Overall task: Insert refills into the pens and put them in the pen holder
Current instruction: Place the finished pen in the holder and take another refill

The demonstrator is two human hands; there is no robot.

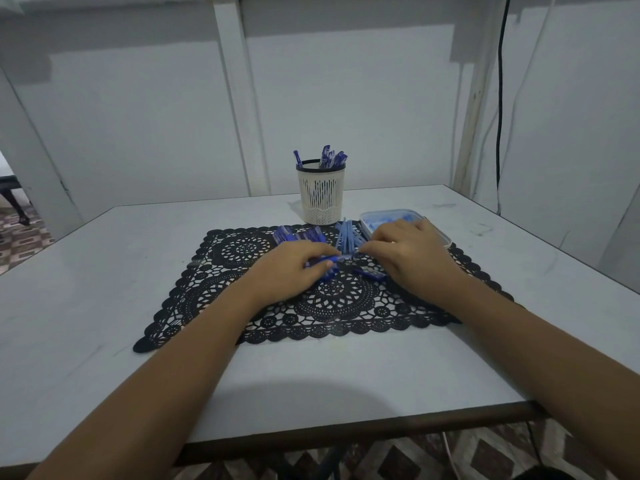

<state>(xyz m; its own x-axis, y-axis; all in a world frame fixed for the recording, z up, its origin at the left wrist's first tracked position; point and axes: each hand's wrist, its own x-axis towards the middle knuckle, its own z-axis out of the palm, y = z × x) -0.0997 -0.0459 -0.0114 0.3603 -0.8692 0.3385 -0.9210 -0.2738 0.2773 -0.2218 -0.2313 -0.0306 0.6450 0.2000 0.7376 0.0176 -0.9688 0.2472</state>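
My left hand [294, 268] grips a blue pen barrel [329, 259] over the black lace mat [214, 299]. My right hand [408, 254] meets it at the barrel's open end, fingertips pinching something thin and mostly hidden, likely a refill. A bundle of pale blue refills [348, 235] lies just behind the hands. Several blue pens [298, 234] lie in a pile behind my left hand. A blue pen part [369, 272] lies on the mat under my right hand. The white slotted pen holder [321, 194] stands beyond the mat with several blue pens in it.
A clear plastic tray [445, 237] with blue pieces sits at the mat's far right corner, partly behind my right hand. The grey table [104, 271] ends in a dark front edge near me. A black cable [499, 98] hangs down the right wall.
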